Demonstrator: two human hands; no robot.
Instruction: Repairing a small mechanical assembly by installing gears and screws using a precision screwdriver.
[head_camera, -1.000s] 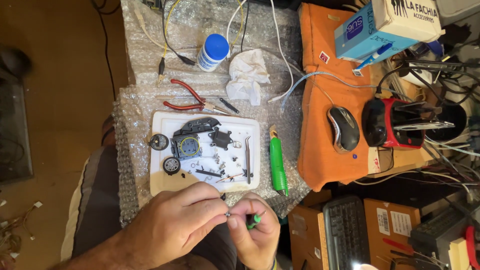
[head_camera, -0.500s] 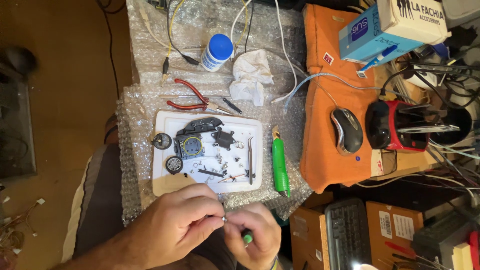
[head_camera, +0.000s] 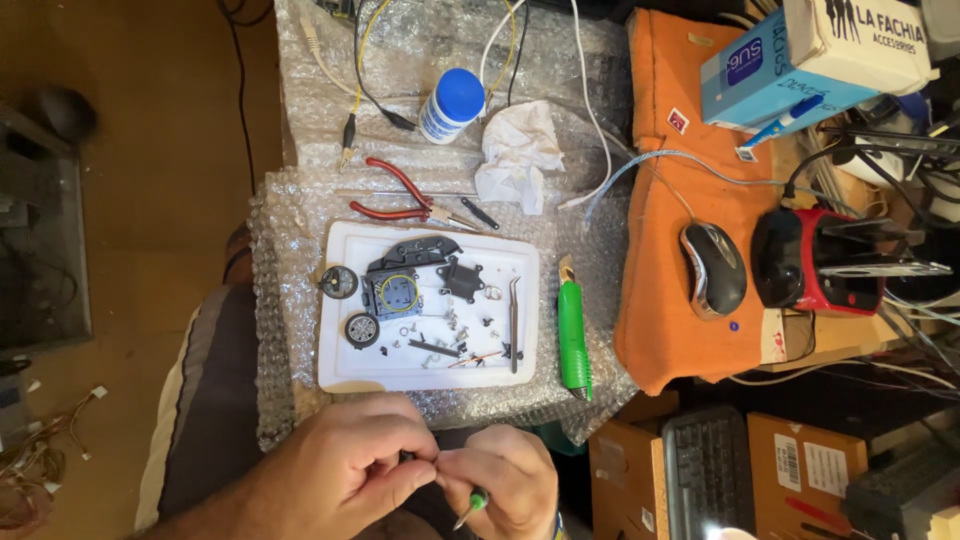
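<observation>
While both hands meet at the bottom centre, I note:
Left hand (head_camera: 335, 470): fingers pinched on a tiny part (head_camera: 408, 459), mostly hidden.
Right hand (head_camera: 505, 485): closed round a green-tipped screwdriver (head_camera: 470, 507).
Risk: part could slip from my pinch and drop off the bench, below the tray (head_camera: 345, 375).

The tray (head_camera: 345, 370) lies on bubble wrap (head_camera: 285, 300), small parts (head_camera: 430, 300) on it. Pliers (head_camera: 400, 198) and a bottle (head_camera: 450, 105) lie beyond it, a knife (head_camera: 572, 340) right of it. The mouse (head_camera: 712, 268) sits farther right.
</observation>
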